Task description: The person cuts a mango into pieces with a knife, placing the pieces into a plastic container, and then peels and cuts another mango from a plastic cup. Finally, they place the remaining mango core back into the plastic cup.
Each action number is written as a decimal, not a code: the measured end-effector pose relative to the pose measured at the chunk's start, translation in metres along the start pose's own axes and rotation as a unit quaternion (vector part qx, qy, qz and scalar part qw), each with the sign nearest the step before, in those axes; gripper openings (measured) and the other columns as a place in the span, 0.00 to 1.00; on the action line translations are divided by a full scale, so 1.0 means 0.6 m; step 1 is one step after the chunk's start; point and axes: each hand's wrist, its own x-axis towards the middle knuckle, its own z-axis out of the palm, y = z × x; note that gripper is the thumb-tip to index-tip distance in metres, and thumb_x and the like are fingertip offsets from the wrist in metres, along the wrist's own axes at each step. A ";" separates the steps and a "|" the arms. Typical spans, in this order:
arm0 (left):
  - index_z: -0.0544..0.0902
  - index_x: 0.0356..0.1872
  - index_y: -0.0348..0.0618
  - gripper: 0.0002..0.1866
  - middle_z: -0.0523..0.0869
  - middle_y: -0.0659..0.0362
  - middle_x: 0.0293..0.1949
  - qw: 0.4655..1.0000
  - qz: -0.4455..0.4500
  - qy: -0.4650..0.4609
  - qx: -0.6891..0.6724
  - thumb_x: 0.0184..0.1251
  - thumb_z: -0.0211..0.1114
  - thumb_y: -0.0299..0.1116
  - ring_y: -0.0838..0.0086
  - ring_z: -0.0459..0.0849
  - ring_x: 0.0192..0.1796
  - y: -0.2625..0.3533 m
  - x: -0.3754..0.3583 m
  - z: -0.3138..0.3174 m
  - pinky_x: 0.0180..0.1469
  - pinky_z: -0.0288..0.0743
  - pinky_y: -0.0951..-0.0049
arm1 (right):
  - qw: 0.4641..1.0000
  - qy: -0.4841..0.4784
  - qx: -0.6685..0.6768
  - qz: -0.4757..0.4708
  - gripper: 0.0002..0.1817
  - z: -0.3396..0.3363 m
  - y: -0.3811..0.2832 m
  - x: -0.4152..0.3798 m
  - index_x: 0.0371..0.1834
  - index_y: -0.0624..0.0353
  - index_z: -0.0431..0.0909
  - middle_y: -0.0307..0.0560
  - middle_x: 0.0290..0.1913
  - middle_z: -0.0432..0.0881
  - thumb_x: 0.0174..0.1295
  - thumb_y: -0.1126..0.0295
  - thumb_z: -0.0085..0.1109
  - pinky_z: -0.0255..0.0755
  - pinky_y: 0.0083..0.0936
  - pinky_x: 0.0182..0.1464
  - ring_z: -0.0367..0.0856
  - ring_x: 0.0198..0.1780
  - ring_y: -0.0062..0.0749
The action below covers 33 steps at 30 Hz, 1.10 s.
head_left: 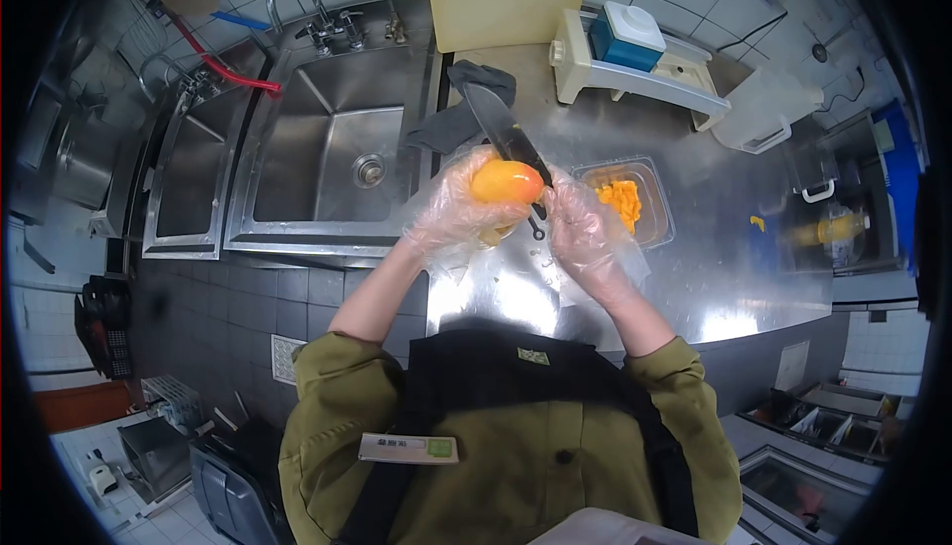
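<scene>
My left hand (454, 203), in a clear plastic glove, is wrapped round an orange-red mango (507, 183) above the steel counter. My right hand (583, 223), gloved too, grips a large knife (496, 123); its dark blade points up and to the left, right behind the mango. A peeler-like metal tool (537, 225) with a ring end shows between my hands, partly hidden. Just right of my right hand stands a clear plastic container (658, 210) with cut orange pieces (622, 204) in it. A dark grey cloth (441, 130) lies behind my left hand.
Steel sinks (332, 138) with taps are at the left. A yellow board (506, 0) leans on the back wall. A cream slicer-like device (635, 74) with a blue box (627, 33) and a clear jug (759, 114) stand at the back right. An orange scrap (758, 223) lies on the right.
</scene>
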 end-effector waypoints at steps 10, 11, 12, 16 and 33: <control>0.73 0.46 0.39 0.26 0.79 0.62 0.39 0.986 0.102 0.116 -0.061 0.46 0.74 0.31 0.80 0.77 0.41 -0.033 0.006 0.015 0.46 0.72 0.79 | 0.974 -0.010 -0.203 -0.099 0.22 0.018 0.001 -0.018 0.56 0.66 0.67 0.55 0.26 0.79 0.56 0.79 0.52 0.71 0.29 0.23 0.77 0.20 0.41; 0.73 0.46 0.39 0.24 0.79 0.61 0.39 0.984 0.116 0.118 -0.065 0.48 0.73 0.33 0.80 0.77 0.41 -0.033 0.007 0.015 0.46 0.72 0.79 | 0.977 -0.014 -0.192 -0.093 0.22 0.022 -0.002 -0.010 0.56 0.67 0.66 0.56 0.25 0.79 0.56 0.79 0.52 0.71 0.29 0.23 0.78 0.21 0.42; 0.73 0.45 0.39 0.24 0.79 0.61 0.39 0.975 0.116 0.154 -0.108 0.49 0.72 0.34 0.80 0.77 0.41 -0.031 0.012 0.018 0.45 0.72 0.79 | 0.979 -0.017 -0.181 -0.087 0.22 0.023 -0.007 -0.004 0.56 0.67 0.66 0.56 0.25 0.79 0.56 0.78 0.51 0.71 0.30 0.23 0.78 0.22 0.42; 0.73 0.43 0.37 0.22 0.79 0.60 0.38 0.948 0.117 0.211 -0.207 0.52 0.70 0.37 0.80 0.77 0.39 0.001 0.013 0.025 0.43 0.73 0.78 | 0.977 -0.043 -0.204 -0.051 0.20 0.031 -0.032 -0.013 0.54 0.68 0.67 0.58 0.25 0.78 0.56 0.77 0.52 0.71 0.33 0.24 0.79 0.22 0.43; 0.66 0.52 0.33 0.30 0.75 0.38 0.43 0.808 -0.100 0.001 -0.581 0.62 0.50 0.53 0.55 0.77 0.44 -0.010 0.014 -0.049 0.49 0.73 0.60 | 0.865 -0.273 0.232 0.350 0.13 0.010 -0.008 0.024 0.31 0.59 0.76 0.32 0.20 0.70 0.63 0.61 0.50 0.62 0.16 0.25 0.66 0.22 0.15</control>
